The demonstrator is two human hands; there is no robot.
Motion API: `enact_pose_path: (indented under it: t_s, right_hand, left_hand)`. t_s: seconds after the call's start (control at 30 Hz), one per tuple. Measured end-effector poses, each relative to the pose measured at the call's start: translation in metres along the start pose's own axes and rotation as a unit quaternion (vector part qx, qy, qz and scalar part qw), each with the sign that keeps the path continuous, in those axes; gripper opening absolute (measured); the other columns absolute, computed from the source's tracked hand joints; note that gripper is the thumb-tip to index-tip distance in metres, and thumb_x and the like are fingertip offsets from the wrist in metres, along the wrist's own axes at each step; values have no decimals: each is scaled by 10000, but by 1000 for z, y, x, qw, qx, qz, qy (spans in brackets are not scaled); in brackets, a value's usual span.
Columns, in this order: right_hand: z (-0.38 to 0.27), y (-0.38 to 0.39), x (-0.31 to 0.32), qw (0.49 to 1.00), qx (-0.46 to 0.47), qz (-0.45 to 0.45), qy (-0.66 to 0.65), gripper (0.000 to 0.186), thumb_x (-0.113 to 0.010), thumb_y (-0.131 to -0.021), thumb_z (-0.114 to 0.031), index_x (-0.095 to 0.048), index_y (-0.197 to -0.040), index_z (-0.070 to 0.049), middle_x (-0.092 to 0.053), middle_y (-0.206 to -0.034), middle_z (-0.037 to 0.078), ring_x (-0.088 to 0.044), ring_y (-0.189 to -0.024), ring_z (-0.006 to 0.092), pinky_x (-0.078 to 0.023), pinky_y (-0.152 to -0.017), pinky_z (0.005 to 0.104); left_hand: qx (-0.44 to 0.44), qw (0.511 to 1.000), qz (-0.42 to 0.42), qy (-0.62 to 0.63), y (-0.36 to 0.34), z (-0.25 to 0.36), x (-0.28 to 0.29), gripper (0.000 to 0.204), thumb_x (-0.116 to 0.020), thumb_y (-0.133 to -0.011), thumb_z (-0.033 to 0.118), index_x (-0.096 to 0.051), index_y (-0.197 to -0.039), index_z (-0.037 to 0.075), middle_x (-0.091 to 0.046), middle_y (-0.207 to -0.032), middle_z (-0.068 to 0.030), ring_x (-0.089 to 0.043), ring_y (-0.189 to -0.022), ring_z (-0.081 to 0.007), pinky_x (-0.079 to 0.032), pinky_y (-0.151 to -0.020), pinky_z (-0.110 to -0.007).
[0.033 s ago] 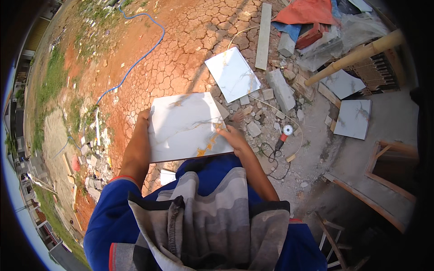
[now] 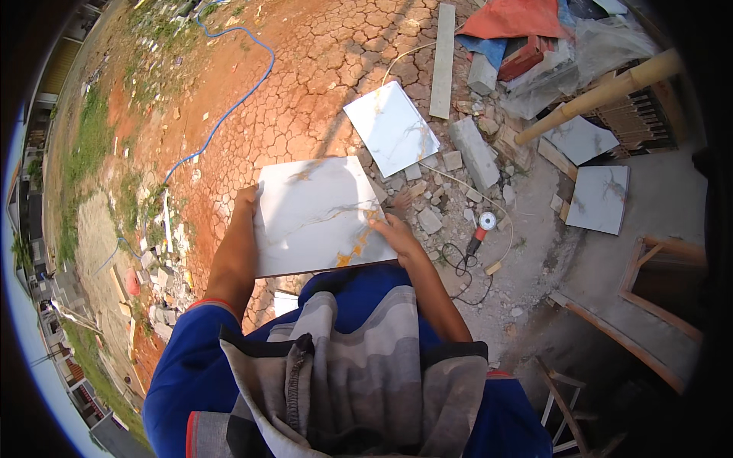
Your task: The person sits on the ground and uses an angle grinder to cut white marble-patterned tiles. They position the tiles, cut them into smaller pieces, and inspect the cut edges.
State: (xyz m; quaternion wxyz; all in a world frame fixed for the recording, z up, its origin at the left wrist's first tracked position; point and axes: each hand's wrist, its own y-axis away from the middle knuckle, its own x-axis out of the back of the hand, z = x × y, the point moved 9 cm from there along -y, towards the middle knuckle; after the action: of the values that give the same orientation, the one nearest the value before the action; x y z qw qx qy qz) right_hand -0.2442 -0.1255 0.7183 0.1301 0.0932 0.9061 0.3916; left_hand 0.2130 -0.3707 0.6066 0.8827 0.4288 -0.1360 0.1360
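Observation:
A white marble-patterned tile with grey and gold veins is held in front of my body, its face turned up. At its upper left edge my left hand is closed on it, the fingers mostly hidden beneath. My right hand grips the right edge, thumb lying on top by the gold vein. Just beyond the held tile, more white tiles lie stacked on the ground. An angle grinder with a red body and pale disc rests on the dirt to the right, its dark cord coiled beside it.
Broken concrete and rubble lie around a grey block. Further right are another marbled tile, a bamboo pole and a wooden frame. A blue hose crosses cracked red soil. A long plank lies at the back.
The view has shifted very slightly. Both hands keep the same hold on the tile.

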Motion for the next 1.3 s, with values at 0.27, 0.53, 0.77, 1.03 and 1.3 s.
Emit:
enact_pose_path:
  t_s: [0.27,0.53,0.77,1.03,1.3]
  right_hand:
    - [-20,-76,170,973,-18,204,110,531,-696,-922,-388,-611,-1178,70,-720,-1113,229,-704,-993,311,-533,-881,399]
    - [-36,-172,306,883,-112,413,191,577,-680,-889,-587,-702,-1022,-25,-747,-984,186,-712,-954,351,-517,-846,448]
    - [-15,-332,342,788,-128,537,271,720,-634,-806,-794,-755,-914,-93,-774,-900,122,-718,-875,356,-509,-830,477]
    - [50,-577,362,846,-49,498,182,680,-761,-741,-757,-758,-811,-80,-745,-785,87,-696,-786,259,-526,-768,411]
    - [54,-694,402,844,-53,433,311,754,-691,-750,-816,-781,-875,-79,-768,-907,125,-706,-904,306,-518,-843,432]
  left_hand:
    - [-164,968,49,-182,-18,123,-238,399,-724,-953,334,-763,-1084,-41,-773,-972,-182,-730,-855,-277,-558,-782,-414]
    - [-221,957,56,-177,9,120,-404,403,-650,-1012,329,-689,-1139,-51,-725,-1027,-239,-688,-978,-364,-514,-899,-452]
    - [96,985,-84,-120,-162,7,-468,464,-565,-1058,456,-630,-1262,44,-684,-1198,-109,-659,-1003,-262,-529,-944,-426]
    - [107,951,-191,-220,-328,12,-550,497,-489,-1092,444,-571,-1356,31,-629,-1293,-111,-660,-1111,-301,-582,-932,-468]
    - [160,955,-196,-152,-400,-48,-586,467,-535,-1080,399,-575,-1297,-13,-645,-1202,-181,-702,-1020,-329,-629,-888,-450]
